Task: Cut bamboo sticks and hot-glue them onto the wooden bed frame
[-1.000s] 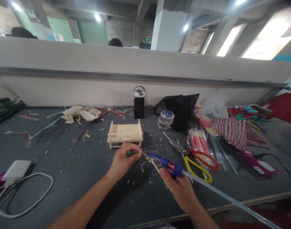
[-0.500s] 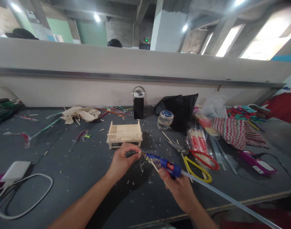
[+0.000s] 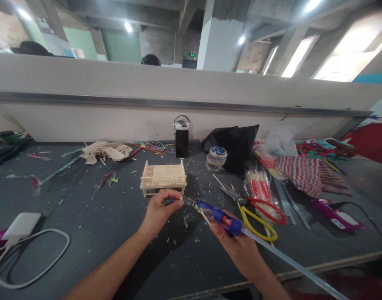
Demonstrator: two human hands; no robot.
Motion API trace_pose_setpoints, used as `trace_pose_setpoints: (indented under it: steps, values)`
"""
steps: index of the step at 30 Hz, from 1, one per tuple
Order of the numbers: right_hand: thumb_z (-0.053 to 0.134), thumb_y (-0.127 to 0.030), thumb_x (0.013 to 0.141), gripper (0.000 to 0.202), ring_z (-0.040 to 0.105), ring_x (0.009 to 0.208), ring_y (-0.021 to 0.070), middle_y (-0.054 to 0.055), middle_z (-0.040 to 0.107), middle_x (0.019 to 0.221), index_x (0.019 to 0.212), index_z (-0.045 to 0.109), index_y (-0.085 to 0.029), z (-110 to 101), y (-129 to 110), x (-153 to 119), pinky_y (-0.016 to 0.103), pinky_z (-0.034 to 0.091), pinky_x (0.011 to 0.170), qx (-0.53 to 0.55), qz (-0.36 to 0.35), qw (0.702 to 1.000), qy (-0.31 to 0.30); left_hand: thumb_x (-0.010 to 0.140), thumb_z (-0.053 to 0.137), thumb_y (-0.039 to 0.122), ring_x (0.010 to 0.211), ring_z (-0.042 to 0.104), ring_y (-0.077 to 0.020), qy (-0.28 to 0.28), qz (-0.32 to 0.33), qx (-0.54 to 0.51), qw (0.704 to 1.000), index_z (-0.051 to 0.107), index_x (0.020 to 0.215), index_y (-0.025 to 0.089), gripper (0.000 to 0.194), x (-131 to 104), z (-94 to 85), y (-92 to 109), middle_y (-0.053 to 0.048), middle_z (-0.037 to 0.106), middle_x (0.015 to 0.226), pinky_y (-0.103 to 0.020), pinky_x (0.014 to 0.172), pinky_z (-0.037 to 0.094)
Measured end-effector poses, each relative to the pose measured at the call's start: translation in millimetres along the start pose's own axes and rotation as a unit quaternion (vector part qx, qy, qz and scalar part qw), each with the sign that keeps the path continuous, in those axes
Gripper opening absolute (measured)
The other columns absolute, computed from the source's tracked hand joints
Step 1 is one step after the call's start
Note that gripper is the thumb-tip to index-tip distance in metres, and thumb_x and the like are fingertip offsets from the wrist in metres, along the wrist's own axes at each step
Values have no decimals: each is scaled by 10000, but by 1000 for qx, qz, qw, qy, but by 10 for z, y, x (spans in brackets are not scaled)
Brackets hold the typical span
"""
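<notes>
Between thumb and forefinger, my left hand point(image 3: 159, 211) pinches a tiny pale wooden piece point(image 3: 181, 199). My right hand point(image 3: 236, 246) is wrapped round a blue glue gun point(image 3: 219, 216), whose tip points left at the small piece with a short gap between them. A long translucent glue stick point(image 3: 287, 259) runs out of the gun's back to the lower right. A thin wooden stick point(image 3: 204, 216) also lies along the gun, held in my right hand. Just beyond my left hand stands a small wooden stick frame point(image 3: 163, 177), upright on the dark table.
Scissors point(image 3: 266, 212) with red and yellow handles lie right of my right hand, near bagged sticks point(image 3: 259, 185). Behind are a jar point(image 3: 216, 158), a black phone point(image 3: 181, 143) and crumpled cloth point(image 3: 106, 152). A white power adapter point(image 3: 22, 225) with cable lies left; scraps dot the dark table point(image 3: 97, 246).
The glue gun has drawn back slightly to the right from my left fingers, opening a gap at its tip. My left hand has moved very little, still pinching the small piece.
</notes>
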State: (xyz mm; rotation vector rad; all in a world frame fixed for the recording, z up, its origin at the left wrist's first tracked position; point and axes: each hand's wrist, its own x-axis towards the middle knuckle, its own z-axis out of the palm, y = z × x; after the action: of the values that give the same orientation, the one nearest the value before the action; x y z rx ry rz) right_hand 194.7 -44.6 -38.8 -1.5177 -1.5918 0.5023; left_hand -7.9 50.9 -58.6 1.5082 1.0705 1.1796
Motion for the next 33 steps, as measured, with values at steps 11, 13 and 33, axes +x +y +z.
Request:
trace_pose_setpoints:
  steps: [11, 13, 33]
  values:
    - [630, -193, 780, 120, 585, 824, 223, 55, 606, 871, 876, 559, -203, -191, 526, 414, 328, 455, 718, -275, -144, 941, -132, 733, 708, 280, 817, 609, -146, 76, 30, 8, 997, 673, 861, 207, 151, 54, -67, 55, -2, 678, 847, -281, 796, 461]
    - [644, -176, 758, 154, 577, 830, 214, 49, 599, 883, 888, 567, -205, -237, 591, 512, 324, 452, 740, -258, -140, 943, -158, 736, 706, 290, 812, 612, -143, 94, 40, 21, 995, 673, 891, 210, 177, 65, -81, 86, -2, 680, 857, -280, 793, 468]
    - [519, -260, 890, 150, 614, 787, 144, 7, 670, 860, 880, 665, -226, -249, -35, 655, 251, 463, 693, -23, -128, 989, -71, 732, 713, 295, 824, 659, -168, 23, 1, -7, 1000, 576, 1167, 204, 465, 69, -69, 508, -28, 717, 830, -282, 746, 509]
